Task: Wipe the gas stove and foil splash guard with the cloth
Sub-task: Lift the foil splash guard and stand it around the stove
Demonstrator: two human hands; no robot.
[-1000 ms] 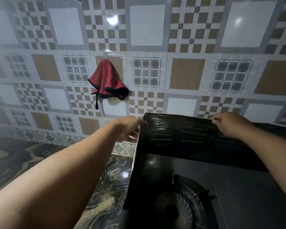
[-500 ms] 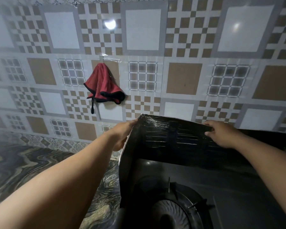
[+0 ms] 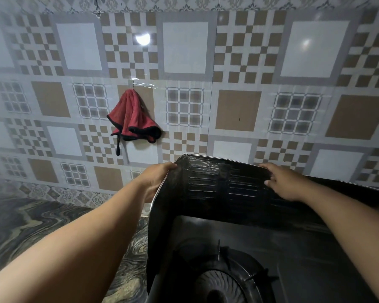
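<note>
Head view: left hand and right hand — apart — grip the ribbed, dark foil splash guard.

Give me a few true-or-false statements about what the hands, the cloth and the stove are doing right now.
1. Both hands hold the top edge of the splash guard. True: the left hand grips its left corner, the right hand its top edge.
2. The right hand holds the cloth. False: the red cloth hangs on a wall hook, untouched.
3. The cloth hangs left of the guard, higher up the tiled wall. True.
4. A pot sits on the burner. False: the burner is bare.
5. The guard's inner face looks dark. True.
</note>
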